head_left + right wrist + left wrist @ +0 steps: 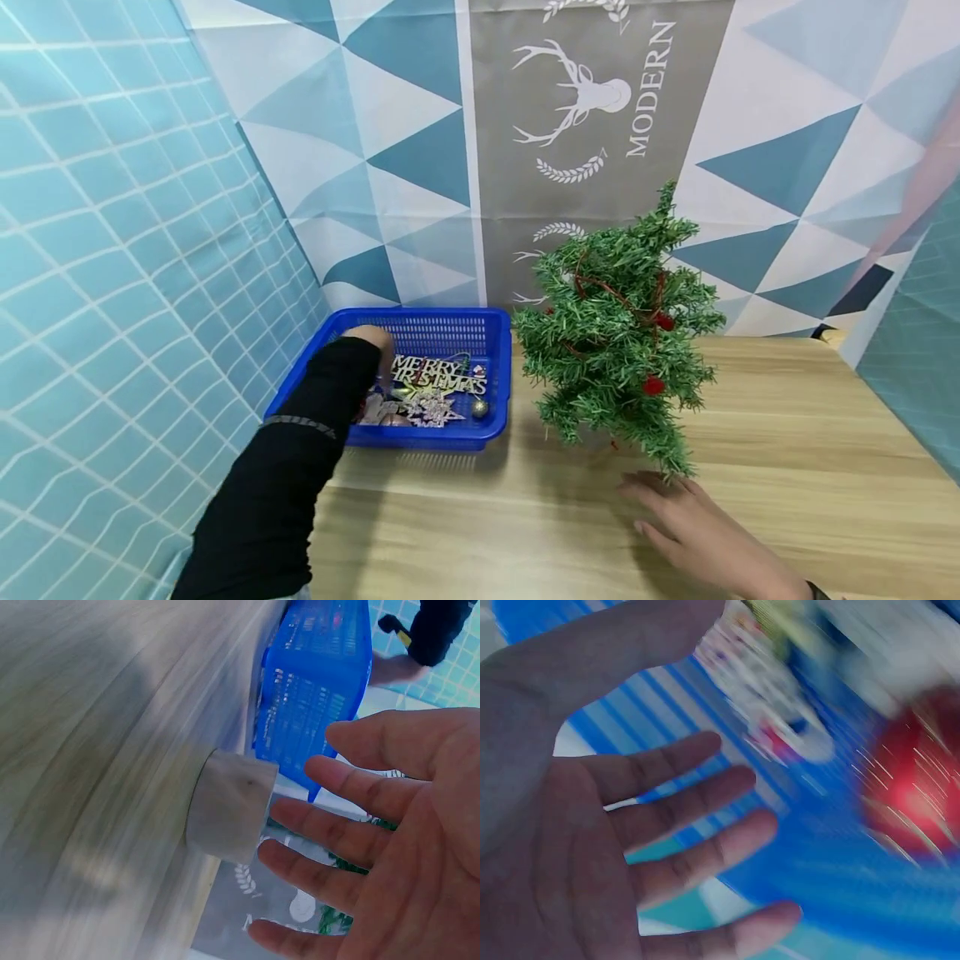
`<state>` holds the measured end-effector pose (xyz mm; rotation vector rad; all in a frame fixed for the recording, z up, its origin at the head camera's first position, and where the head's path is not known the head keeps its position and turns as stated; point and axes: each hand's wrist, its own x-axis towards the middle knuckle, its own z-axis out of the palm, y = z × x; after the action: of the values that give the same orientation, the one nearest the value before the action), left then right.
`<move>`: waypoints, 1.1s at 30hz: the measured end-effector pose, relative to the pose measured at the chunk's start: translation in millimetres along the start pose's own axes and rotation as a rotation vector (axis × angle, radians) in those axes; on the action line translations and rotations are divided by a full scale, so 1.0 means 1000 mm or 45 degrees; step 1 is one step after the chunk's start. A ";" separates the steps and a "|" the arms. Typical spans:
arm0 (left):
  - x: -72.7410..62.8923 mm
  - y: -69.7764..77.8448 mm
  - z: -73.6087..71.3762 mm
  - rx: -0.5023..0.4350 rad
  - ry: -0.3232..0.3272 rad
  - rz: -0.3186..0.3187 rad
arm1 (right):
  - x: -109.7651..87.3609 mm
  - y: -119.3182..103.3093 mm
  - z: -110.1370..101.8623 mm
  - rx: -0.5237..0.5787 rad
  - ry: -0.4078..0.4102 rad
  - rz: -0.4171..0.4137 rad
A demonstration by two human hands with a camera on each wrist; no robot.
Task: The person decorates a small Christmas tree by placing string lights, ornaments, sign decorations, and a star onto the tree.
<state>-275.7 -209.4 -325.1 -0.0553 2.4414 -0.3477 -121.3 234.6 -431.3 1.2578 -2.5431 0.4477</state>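
My left hand (377, 343) reaches into a blue plastic basket (497, 375) of Christmas ornaments. In the left wrist view its fingers (682, 802) are spread and hold nothing, near a blurred red ball (915, 787) and a whitish patterned ornament (761, 690). The basket also holds a "Merry Christmas" sign (450, 377), a pale snowflake (433, 407) and a small gold ball (480, 408). To the right stands a small artificial Christmas tree (615, 325) with red berries and a pale base (231, 806). Below it, my right hand (678, 517) hovers with loosely extended fingers, holding nothing.
The basket and tree stand on a light wooden table (780, 433). Behind them hangs a cloth (420, 150) patterned with triangles and a deer head. A blue tiled-pattern sheet (135, 250) borders the left side.
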 end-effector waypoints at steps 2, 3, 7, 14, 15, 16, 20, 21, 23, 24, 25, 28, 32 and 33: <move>0.003 -0.023 0.011 -0.020 -0.200 -0.048 | 0.003 -0.002 0.002 0.005 0.005 -0.019; 0.004 -0.033 0.018 -0.034 -0.261 -0.067 | 0.004 -0.004 0.002 0.020 -0.015 -0.005; -0.004 -0.052 0.039 -0.301 -0.110 -0.172 | 0.007 -0.009 0.000 0.068 -0.085 0.054; -0.016 -0.061 0.061 -0.415 0.240 -0.140 | 0.008 -0.015 0.001 0.076 -0.044 0.008; -0.017 -0.060 0.062 -0.432 0.247 -0.136 | 0.008 -0.015 0.001 0.082 -0.055 0.012; -0.019 -0.060 0.064 -0.440 0.254 -0.128 | 0.008 -0.015 0.002 0.084 -0.055 0.010; -0.014 -0.054 0.070 -0.479 0.255 -0.109 | 0.008 -0.014 0.003 0.121 -0.088 0.029; -0.012 -0.053 0.071 -0.450 0.268 -0.100 | 0.007 -0.013 0.003 0.131 -0.097 0.035; -0.006 -0.055 0.073 -0.415 0.282 -0.084 | 0.005 -0.011 0.004 0.145 -0.102 0.032; -0.006 -0.057 0.073 -0.379 0.310 -0.070 | 0.004 -0.010 0.004 0.148 -0.097 0.026; -0.007 -0.060 0.072 -0.355 0.343 -0.048 | 0.003 -0.009 0.004 0.154 -0.096 0.020; -0.020 -0.065 0.061 -0.384 0.449 0.042 | 0.002 -0.007 0.002 0.171 -0.099 0.010; -0.056 -0.059 0.038 -0.548 0.741 0.318 | 0.004 -0.007 -0.008 0.252 -0.183 0.054; -0.068 -0.054 0.033 -0.611 0.827 0.411 | 0.005 -0.008 -0.012 0.274 -0.205 0.067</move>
<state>-204.9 -261.0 -294.0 0.2847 3.0525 0.4384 -116.7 230.7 -417.4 1.3518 -2.7277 0.6734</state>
